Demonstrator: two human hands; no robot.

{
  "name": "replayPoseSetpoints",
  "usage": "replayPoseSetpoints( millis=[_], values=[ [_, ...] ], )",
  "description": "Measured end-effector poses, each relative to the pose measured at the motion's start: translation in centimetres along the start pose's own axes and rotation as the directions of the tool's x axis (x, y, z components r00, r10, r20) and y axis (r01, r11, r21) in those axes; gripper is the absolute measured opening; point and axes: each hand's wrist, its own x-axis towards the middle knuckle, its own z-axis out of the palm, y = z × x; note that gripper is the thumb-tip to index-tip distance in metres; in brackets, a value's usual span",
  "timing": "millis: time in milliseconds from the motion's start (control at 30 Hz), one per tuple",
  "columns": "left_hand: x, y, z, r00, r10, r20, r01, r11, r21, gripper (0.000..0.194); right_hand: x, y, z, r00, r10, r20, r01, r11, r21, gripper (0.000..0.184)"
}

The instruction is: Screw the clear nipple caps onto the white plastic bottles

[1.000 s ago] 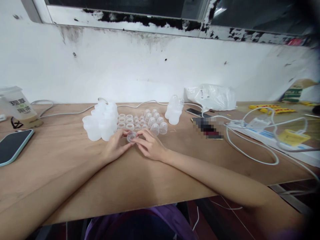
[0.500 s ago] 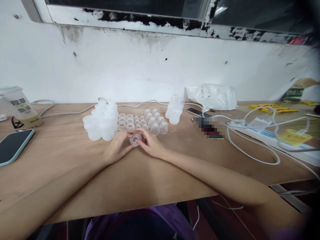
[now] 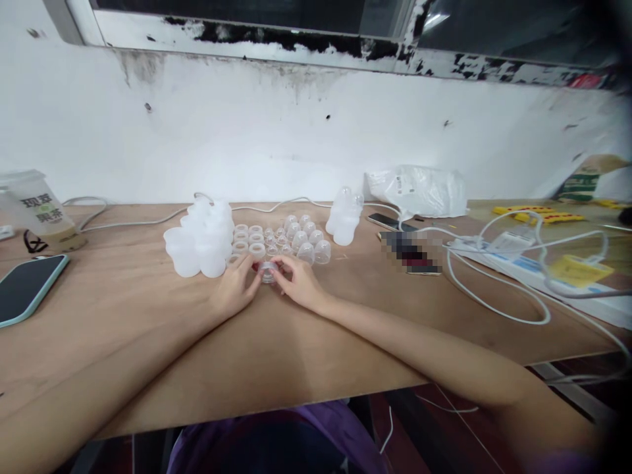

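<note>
My left hand [image 3: 239, 284] and my right hand [image 3: 299, 282] grip a clear bottle collar ring [image 3: 268, 271] from either side, fingers closed on its edges. Just behind my hands stand rows of clear collar rings [image 3: 256, 249], small clear nipples [image 3: 271, 239] and dome caps [image 3: 306, 253]. Left of them is a cluster of frosted white bottles [image 3: 199, 247]. To the right, a smaller group of frosted bottles [image 3: 343, 224] has clear domes on top. Whether a nipple sits inside the held ring is hard to make out.
A drink cup [image 3: 49, 214] and a phone [image 3: 30, 289] are at the left. A white plastic bag [image 3: 419, 191] lies against the wall. On the right are a dark phone [image 3: 390, 222], a power strip [image 3: 538, 266] with looping white cables, and yellow strips [image 3: 538, 215].
The ring has turned from facing me to lying roughly level, edge-on. My fingers have shifted to its two sides, and my hands are slightly farther apart.
</note>
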Motion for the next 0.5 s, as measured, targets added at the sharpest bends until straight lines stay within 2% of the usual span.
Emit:
replayPoseSetpoints(
  millis=[167,500],
  values=[
    [-0.12,-0.26,0.3,0.998,-0.038,0.055,0.038,0.999,0.006,0.009,-0.12,-0.19,-0.06,0.993,-0.116,0.013,0.116,0.983,-0.139,0.007],
    [-0.1,0.1,0.04,0.993,-0.052,0.105,0.052,0.999,0.007,0.008,-0.1,0.34,-0.03,0.994,-0.103,0.037,0.108,0.977,-0.183,0.005]
  ],
)
